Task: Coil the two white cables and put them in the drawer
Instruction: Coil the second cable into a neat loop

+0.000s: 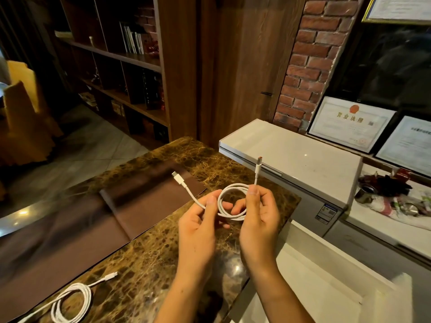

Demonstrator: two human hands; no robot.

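White cable one point(89, 299) lay loosely coiled on the marble counter point(151, 264), near-left part, untouched. Over the counter's right edge, left hand point(198, 224) pinched cable two point(234, 186), a small coil, USB-C end poking left. Right hand point(258, 220) gripped the coil's other side, second plug standing up. Drawer point(314, 283) open, just right of counter.

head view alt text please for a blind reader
A person's left hand and right hand hold a small coil of white cable above a brown marble counter, both plug ends sticking out. A second white cable lies loosely coiled at the counter's lower left.
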